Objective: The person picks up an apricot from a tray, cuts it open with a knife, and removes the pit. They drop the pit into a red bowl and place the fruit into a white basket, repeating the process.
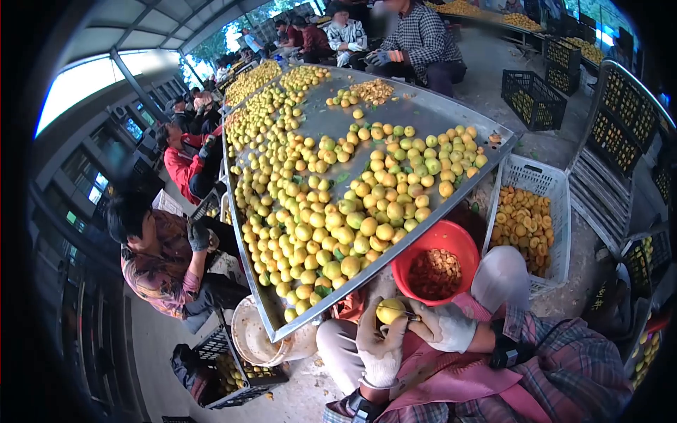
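Note:
My left hand [381, 349], in a whitish work glove, grips a yellow apricot [390, 311] between thumb and fingers. Right beside it, my gloved right hand [446, 327] is closed on a thin dark tool, like a small knife, that reaches to the fruit; its handle is hidden in the glove. Just beyond my hands stands a red bucket [458, 237] with brown apricot pits in it. Over to the right, a white plastic crate [530, 169] holds split orange apricot halves [523, 229]. A metal sorting table [405, 113] spreads out ahead, bearing many whole yellow-green apricots [367, 225].
A white bucket [247, 335] stands under the table's near corner, beside a black crate [236, 395] of fruit. A co-worker [166, 257] sits at left, another [423, 42] across the table. Black crates [532, 102] and a metal-framed chair [599, 187] are at right.

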Available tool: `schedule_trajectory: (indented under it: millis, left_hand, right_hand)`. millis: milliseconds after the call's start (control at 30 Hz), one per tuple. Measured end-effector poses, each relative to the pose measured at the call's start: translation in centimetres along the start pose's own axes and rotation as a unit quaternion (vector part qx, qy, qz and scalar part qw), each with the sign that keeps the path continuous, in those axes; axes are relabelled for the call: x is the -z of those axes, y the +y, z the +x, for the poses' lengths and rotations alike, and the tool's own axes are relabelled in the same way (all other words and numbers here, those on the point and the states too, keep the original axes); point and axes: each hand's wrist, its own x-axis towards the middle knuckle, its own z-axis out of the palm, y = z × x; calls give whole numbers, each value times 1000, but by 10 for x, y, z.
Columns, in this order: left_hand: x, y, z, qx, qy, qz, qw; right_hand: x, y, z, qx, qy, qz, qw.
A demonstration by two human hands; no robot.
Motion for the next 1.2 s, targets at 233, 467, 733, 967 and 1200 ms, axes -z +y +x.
schedule_trajectory:
  millis: [233, 467, 733, 967, 1200]
  left_hand:
    - [1, -3, 7, 17, -38, -11, 999]
    - [-2, -16, 5, 88, -114, -79, 986]
    - [-3, -30, 1, 82, -179, -123, 973]
    - [-12, 5, 1, 16, -203, -81, 976]
    - [-12, 9, -22, 25, -199, -118, 973]
  right_hand:
    - [-36, 29, -13, -2, -13, -7, 1000]
    - [-16, 32, 4, 56, -30, 95, 993]
    - [-27, 37, 1, 14, -96, 239, 966]
    - [-13, 33, 6, -13, -186, 346, 920]
    - [0, 39, -5, -114, -348, 400, 840]
